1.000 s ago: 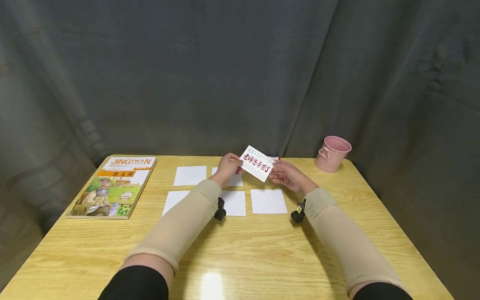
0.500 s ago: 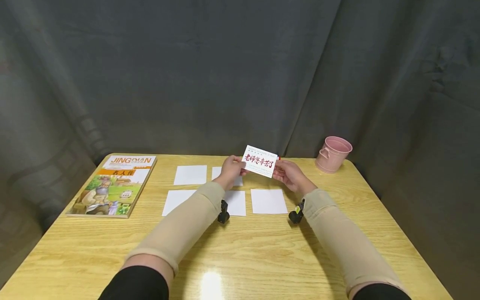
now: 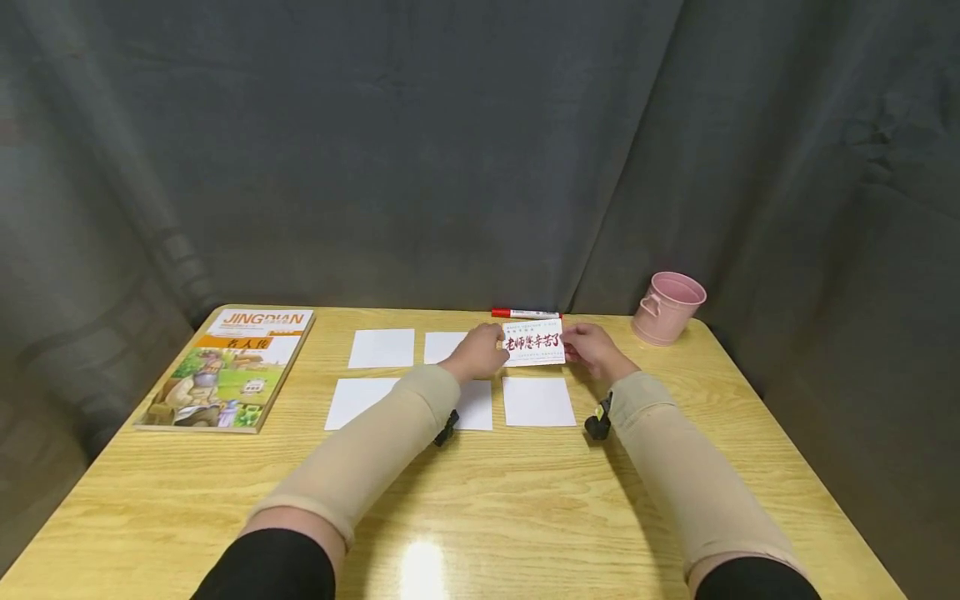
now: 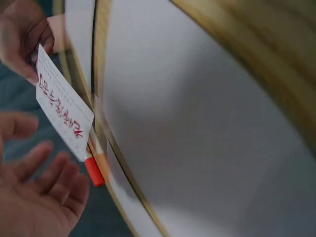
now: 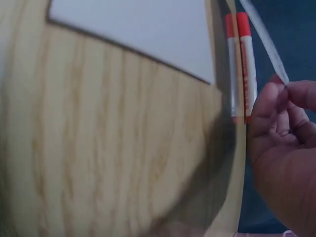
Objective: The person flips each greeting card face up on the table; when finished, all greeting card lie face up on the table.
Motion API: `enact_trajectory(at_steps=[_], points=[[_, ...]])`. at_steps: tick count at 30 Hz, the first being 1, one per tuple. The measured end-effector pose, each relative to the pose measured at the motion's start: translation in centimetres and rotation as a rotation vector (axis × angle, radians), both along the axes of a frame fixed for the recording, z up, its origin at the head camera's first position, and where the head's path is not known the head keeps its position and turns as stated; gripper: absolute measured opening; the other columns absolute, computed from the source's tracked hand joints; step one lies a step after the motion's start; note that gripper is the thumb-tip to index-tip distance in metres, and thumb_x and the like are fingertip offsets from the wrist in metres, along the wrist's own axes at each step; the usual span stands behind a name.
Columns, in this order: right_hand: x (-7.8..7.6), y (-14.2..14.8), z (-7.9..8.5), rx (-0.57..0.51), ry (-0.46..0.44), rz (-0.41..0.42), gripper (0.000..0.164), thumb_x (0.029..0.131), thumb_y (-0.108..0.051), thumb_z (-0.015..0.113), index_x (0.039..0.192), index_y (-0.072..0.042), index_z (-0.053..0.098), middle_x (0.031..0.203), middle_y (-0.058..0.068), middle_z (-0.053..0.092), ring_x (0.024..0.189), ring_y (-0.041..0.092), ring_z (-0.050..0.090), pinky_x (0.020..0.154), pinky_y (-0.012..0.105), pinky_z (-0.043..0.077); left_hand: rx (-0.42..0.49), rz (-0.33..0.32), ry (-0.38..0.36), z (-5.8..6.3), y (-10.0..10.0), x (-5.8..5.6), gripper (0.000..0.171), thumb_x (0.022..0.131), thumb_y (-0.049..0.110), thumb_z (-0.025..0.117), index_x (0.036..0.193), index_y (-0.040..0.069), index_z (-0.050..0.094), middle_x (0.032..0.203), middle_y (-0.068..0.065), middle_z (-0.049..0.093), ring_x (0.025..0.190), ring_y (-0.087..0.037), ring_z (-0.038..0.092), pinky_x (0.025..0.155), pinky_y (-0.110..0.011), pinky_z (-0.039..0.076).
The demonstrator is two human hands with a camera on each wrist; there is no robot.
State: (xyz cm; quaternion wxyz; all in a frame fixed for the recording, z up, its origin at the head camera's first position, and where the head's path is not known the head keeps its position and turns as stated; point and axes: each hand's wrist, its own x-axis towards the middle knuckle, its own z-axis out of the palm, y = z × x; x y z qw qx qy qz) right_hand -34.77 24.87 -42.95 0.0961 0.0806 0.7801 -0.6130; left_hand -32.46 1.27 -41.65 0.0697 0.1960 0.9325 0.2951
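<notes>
A white card point(image 3: 533, 342) printed with large red characters is held just over the back row of white cards. My right hand point(image 3: 596, 348) pinches its right edge between thumb and fingers, as the right wrist view also shows at the card's edge point(image 5: 269, 47). At its left edge is my left hand point(image 3: 477, 352); in the left wrist view that hand point(image 4: 37, 182) has its fingers loosely spread, with a gap to the printed card point(image 4: 61, 106). Below the printed card lies a blank white card point(image 3: 538, 402).
Several blank cards lie in two rows, one of them point(image 3: 381, 348) at the back left. A red-capped marker point(image 3: 525, 314) lies along the table's back edge. Left stands a magazine point(image 3: 232, 367) lying flat; a pink bucket point(image 3: 667, 308) is at the back right.
The printed card has been levelled and brought down and slightly right toward the table, uncovering the marker. The left hand has moved right and its fingers have come off the card.
</notes>
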Motion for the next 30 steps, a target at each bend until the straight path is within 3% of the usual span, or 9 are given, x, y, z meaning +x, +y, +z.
enact_trajectory(at_steps=[3,5,10,14,20,25,30], points=[[-0.2,0.1,-0.4,0.076,-0.014,0.006,0.021,0.106,-0.005,0.052,0.120,0.009,0.058,0.089,0.003,0.058,0.075,0.010,0.055,0.067,0.020,0.051,-0.165,-0.109,0.015,0.2,0.6,0.5,0.032,0.101,0.014,0.056,0.127,-0.002,0.066,0.131,-0.016,0.063,0.123,-0.033,0.057,0.105,-0.046,0.046],[-0.1,0.1,-0.6,0.118,-0.013,0.015,0.020,0.105,-0.005,0.053,0.119,0.008,0.059,0.087,0.002,0.058,0.076,0.010,0.055,0.068,0.021,0.050,-0.233,-0.146,0.011,0.3,0.9,0.7,0.029,0.102,0.016,0.055,0.123,0.000,0.068,0.128,-0.014,0.064,0.119,-0.031,0.058,0.102,-0.048,0.048],[-0.1,0.0,-0.9,0.193,-0.009,0.012,0.020,0.104,-0.006,0.054,0.117,0.008,0.061,0.084,0.001,0.058,0.074,0.010,0.054,0.066,0.021,0.048,-0.322,-0.170,0.014,-0.4,1.3,0.6,0.021,0.103,0.017,0.054,0.107,0.005,0.070,0.112,-0.009,0.068,0.103,-0.024,0.063,0.097,-0.049,0.051],[-0.1,-0.2,-0.9,0.241,-0.008,-0.005,0.024,0.103,-0.007,0.054,0.120,0.010,0.061,0.086,0.003,0.060,0.072,0.008,0.055,0.065,0.020,0.050,-0.393,-0.190,0.025,-0.6,1.6,0.7,0.020,0.103,0.018,0.054,0.095,0.008,0.070,0.108,-0.006,0.068,0.102,-0.023,0.063,0.105,-0.052,0.046],[-0.1,-0.8,-0.2,0.391,0.017,-0.016,0.026,0.103,-0.012,0.054,0.117,0.007,0.065,0.099,0.011,0.063,0.083,0.017,0.057,0.069,0.024,0.048,-0.431,-0.175,0.033,-0.2,1.5,0.9,0.021,0.103,0.018,0.054,0.099,0.008,0.072,0.127,-0.008,0.066,0.118,-0.026,0.061,0.112,-0.054,0.039],[-0.1,-1.4,0.4,0.626,0.120,0.085,0.023,0.101,-0.012,0.054,0.106,0.005,0.068,0.094,0.012,0.063,0.082,0.024,0.055,0.067,0.030,0.043,-0.450,-0.179,0.029,0.0,1.5,0.9,0.022,0.104,0.018,0.053,0.102,0.008,0.072,0.130,-0.008,0.065,0.121,-0.026,0.060,0.112,-0.054,0.039],[0.0,-2.0,0.3,0.705,0.137,0.125,0.023,0.102,-0.013,0.056,0.109,0.005,0.067,0.096,0.014,0.063,0.082,0.026,0.056,0.066,0.032,0.045,-0.397,-0.159,0.027,0.0,0.9,0.9,0.038,0.104,0.019,0.053,0.138,0.004,0.063,0.149,-0.012,0.053,0.138,-0.030,0.048,0.114,-0.053,0.038]])
